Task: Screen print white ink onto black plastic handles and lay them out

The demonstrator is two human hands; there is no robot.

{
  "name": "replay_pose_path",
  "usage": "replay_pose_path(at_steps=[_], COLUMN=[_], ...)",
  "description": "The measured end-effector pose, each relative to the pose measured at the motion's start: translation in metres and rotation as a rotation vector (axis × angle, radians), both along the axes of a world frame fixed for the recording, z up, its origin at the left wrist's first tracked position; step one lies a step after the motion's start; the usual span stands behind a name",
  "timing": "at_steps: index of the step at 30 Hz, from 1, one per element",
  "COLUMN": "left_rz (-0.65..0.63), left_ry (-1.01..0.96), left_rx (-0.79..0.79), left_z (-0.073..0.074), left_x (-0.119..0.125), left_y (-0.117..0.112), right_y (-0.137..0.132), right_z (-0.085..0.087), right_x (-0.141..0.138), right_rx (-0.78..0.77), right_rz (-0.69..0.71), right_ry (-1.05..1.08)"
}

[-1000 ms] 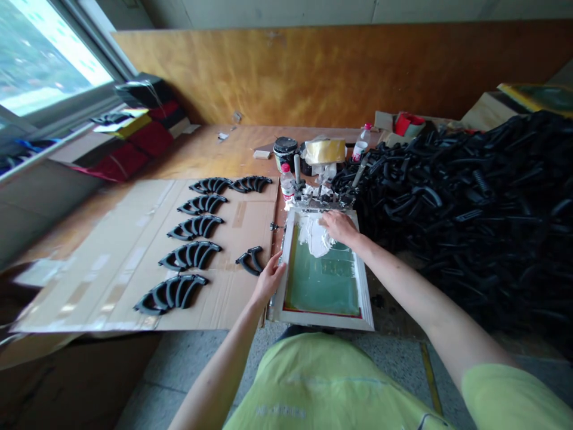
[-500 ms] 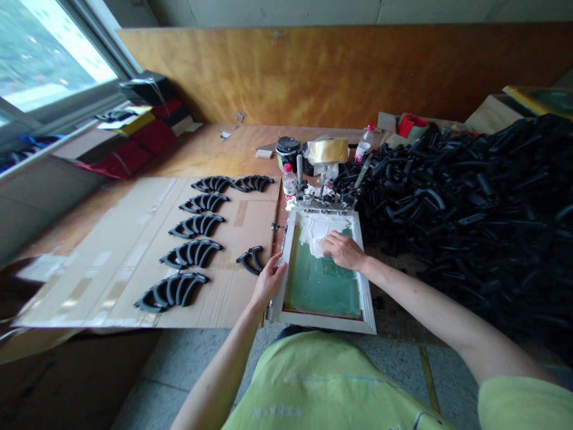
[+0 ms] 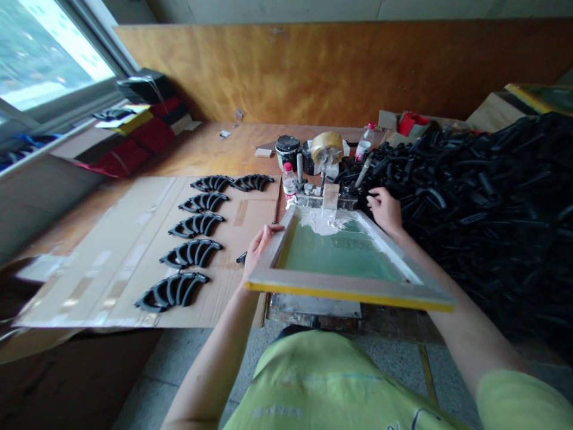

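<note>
Left hand (image 3: 259, 248) grips tilted frame (image 3: 349, 283) — left side | right hand (image 3: 387, 211) — just beside

Blurred lettering (image 3: 278, 411) is crossing the lime-green T-shirt (image 3: 329, 367), and labels (image 3: 290, 189) are wrapping the red-capped bottles (image 3: 289, 178). Neither is showing legible words.

Left hand (image 3: 259, 248) on tilted frame (image 3: 335, 280)

A wooden table (image 3: 215, 149) carries a cardboard sheet (image 3: 120, 245) at left, with curved black pieces (image 3: 197, 226) in rows on it. Behind stand a tub (image 3: 287, 152) and bottles (image 3: 289, 184); a heap of black parts (image 3: 465, 203) covers the right.
</note>
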State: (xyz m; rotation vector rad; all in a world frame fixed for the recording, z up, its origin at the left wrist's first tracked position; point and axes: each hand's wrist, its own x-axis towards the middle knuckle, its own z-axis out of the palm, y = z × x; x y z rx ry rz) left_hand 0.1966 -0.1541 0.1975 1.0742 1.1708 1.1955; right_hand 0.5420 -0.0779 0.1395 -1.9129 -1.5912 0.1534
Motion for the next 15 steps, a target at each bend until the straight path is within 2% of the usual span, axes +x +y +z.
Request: replay_pose_path(at_steps=[2, 3, 5, 7, 8, 12, 13, 15], left_rz=[0.043, 0.051, 0.07, 0.099, 0.074, -0.217, -0.236, -0.178], left_ry=[-0.082, -0.11, -0.148, -0.185, -0.192, -0.17, -0.176, -0.182], left_rx=[0.107, 0.133, 0.129, 0.057, -0.022, -0.486, -0.543, -0.562], left_z=[0.014, 0.016, 0.011, -0.006, -0.019, -0.074, -0.084, -0.1], left_x=[0.01, 0.015, 0.022, 0.029, 0.034, 0.051, 0.051, 0.043], left_y=[0.015, 0.021, 0.03, 0.026, 0.02, -0.023, -0.032, -0.042], right_y=[-0.02, -0.029, -0.046, -0.06, -0.066, -0.096, -0.104, -0.118], right_z=[-0.025, -0.039, -0.061, -0.071, -0.071, -0.054, -0.049, -0.043], right_x=[0.01, 0.008, -0.01, -0.037, -0.052, -0.111, -0.122, -0.134], right_rx=[-0.046, -0.073, -0.123, -0.151, -0.155, -0.046, -0.003, 0.042], right_rz=[-0.053, -0.015, 0.167, 0.34, 0.39, 0.385, 0.452, 0.647], right_ry=[0.048, 0.052, 0.02, -0.057, -0.103, -0.172, -0.174, -0.159])
